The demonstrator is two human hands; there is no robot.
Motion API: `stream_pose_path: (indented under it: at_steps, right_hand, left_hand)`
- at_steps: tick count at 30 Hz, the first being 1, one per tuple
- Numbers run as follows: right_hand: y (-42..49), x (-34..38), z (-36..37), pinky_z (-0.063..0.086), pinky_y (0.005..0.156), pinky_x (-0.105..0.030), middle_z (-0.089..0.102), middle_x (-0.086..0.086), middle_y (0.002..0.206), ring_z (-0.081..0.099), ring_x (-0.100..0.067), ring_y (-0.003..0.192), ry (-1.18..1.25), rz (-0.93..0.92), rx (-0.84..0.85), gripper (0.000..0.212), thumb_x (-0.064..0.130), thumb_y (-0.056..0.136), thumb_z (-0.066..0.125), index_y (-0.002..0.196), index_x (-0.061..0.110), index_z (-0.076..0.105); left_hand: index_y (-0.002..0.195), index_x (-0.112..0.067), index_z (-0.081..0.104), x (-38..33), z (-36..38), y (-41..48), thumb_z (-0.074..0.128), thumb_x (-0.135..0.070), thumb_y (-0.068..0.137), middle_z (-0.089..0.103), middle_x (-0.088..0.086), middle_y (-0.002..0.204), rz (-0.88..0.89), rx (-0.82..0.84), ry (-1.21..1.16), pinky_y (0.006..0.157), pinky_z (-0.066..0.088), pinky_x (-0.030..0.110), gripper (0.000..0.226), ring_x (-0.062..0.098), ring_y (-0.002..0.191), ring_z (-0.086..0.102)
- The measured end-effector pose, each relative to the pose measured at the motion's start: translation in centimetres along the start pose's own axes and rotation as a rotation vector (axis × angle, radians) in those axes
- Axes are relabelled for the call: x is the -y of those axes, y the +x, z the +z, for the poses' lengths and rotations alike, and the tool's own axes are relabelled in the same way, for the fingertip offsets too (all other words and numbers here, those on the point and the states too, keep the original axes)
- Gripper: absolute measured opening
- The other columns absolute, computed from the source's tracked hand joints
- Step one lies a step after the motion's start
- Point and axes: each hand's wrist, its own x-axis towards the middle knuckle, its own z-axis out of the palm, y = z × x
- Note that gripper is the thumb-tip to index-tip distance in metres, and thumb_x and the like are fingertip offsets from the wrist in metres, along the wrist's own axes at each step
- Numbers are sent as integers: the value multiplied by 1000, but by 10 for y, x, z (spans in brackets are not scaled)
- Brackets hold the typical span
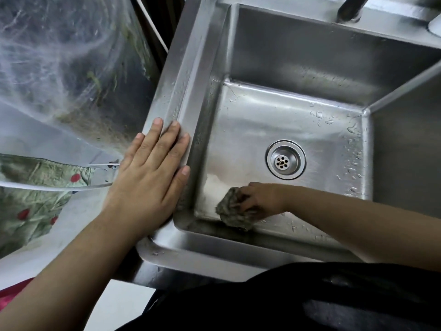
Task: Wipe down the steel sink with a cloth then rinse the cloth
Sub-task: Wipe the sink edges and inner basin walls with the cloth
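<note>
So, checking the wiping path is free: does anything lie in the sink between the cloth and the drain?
Nothing visible does. The right hand grips the crumpled grey cloth at the near left corner of the steel sink; only bare wet steel lies between it and the round drain strainer. The left hand rests flat on the rim.

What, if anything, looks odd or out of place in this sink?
Nothing stands out. The right hand grips the cloth on the sink floor; the left hand rests flat on the rim; droplets dot the steel.
</note>
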Motion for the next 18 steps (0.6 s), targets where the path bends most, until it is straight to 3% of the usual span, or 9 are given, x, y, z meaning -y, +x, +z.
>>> stream_pose_path:
  at_steps: [3, 6, 9, 12, 13, 15, 18]
  right_hand:
    - [-26, 5, -13, 35, 102, -31, 42, -7, 142, 45, -28, 121, 229, 182, 98, 59, 32, 86, 65, 140, 29, 42]
    - [-62, 17, -37, 31, 110, -31, 39, 0, 148, 39, -21, 134, 500, 422, -31, 59, 33, 91, 58, 144, 32, 32]
    - [-124, 41, -47, 27, 111, -27, 33, 3, 152, 32, -18, 138, 496, 679, -334, 58, 43, 93, 51, 145, 32, 29]
    - [-182, 82, -22, 20, 111, -20, 41, 0, 147, 35, -18, 137, 528, 819, -655, 55, 41, 93, 52, 143, 24, 37]
    - [-198, 96, -9, 17, 112, -19, 43, 0, 146, 33, -18, 138, 515, 843, -773, 55, 44, 93, 51, 142, 21, 39]
    - [-225, 115, 19, 16, 116, -30, 42, 5, 146, 26, -15, 141, 425, 946, -914, 63, 59, 90, 37, 142, 23, 39]
    - [-245, 128, 43, 12, 117, -41, 32, 13, 150, 13, -8, 144, 326, 1055, -914, 65, 63, 93, 15, 145, 28, 31]
  left_hand:
    - [140, -9, 39, -10, -9, 4, 27, -36, 94, 32, 10, 150, 7, -23, -37, 114, 10, 40, 55, 24, 142, 17]
    - [139, -12, 42, -34, -21, 25, 27, -37, 93, 38, 9, 147, 166, -4, -132, 113, 16, 36, 54, 24, 140, 25]
    - [142, -19, 36, -65, -9, 59, 15, -50, 86, 38, 5, 148, 358, 255, -230, 112, 19, 32, 67, 21, 138, 28]
    - [146, -23, 26, -96, 36, 88, 11, -55, 82, 31, 2, 151, 600, 578, -31, 113, 24, 33, 74, 18, 138, 28]
    - [146, -22, 26, -105, 54, 92, 20, -50, 87, 30, 2, 151, 702, 669, 50, 112, 25, 33, 65, 18, 138, 28]
    - [147, -19, 22, -120, 84, 96, 36, -34, 96, 22, 3, 155, 903, 849, 212, 113, 22, 34, 55, 18, 141, 20]
    - [149, -10, 5, -123, 112, 91, 41, -14, 94, -3, 11, 157, 1075, 1049, 461, 115, 0, 30, 65, 25, 144, -5]
